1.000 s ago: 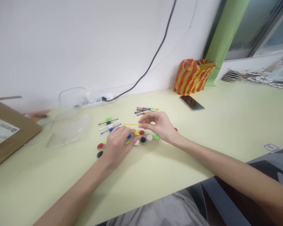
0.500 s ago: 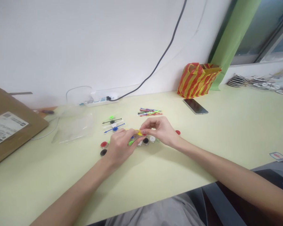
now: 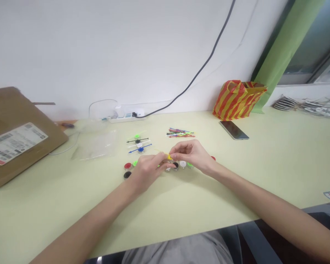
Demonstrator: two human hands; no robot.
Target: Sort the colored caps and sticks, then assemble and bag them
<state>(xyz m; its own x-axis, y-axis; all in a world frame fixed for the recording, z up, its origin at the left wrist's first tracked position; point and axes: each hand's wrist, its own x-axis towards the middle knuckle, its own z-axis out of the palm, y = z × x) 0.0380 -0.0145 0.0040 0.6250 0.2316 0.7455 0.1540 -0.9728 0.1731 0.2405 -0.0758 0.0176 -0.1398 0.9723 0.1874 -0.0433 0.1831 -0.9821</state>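
A small yellow plastic piece with a thin yellow arm [image 3: 169, 157] is pinched between my two hands. My left hand [image 3: 147, 168] is closed on it from the left, and my right hand [image 3: 191, 155] closes thumb and fingertips on it from the right. Below and around the hands stand several small round knobs on clear bases, among them a black one [image 3: 175, 165], a white one [image 3: 183, 164] and a red one [image 3: 128, 166]. My fingers hide some of these. Just beyond my left hand lie spinner arrows on round hubs, including a blue arrow [image 3: 140, 149] and a black arrow [image 3: 138, 141].
Loose coloured arrows [image 3: 180, 133] lie in a pile behind my right hand. A phone [image 3: 234, 130] and a striped bag [image 3: 236, 101] are at the back right. To the left are a clear plastic bag [image 3: 95, 145], a cardboard box [image 3: 24, 135] and a power strip [image 3: 125, 116].
The view has turned slightly left, so everything sits further right in the picture. Both hands stay together on the yellow piece, with only slight finger movement.
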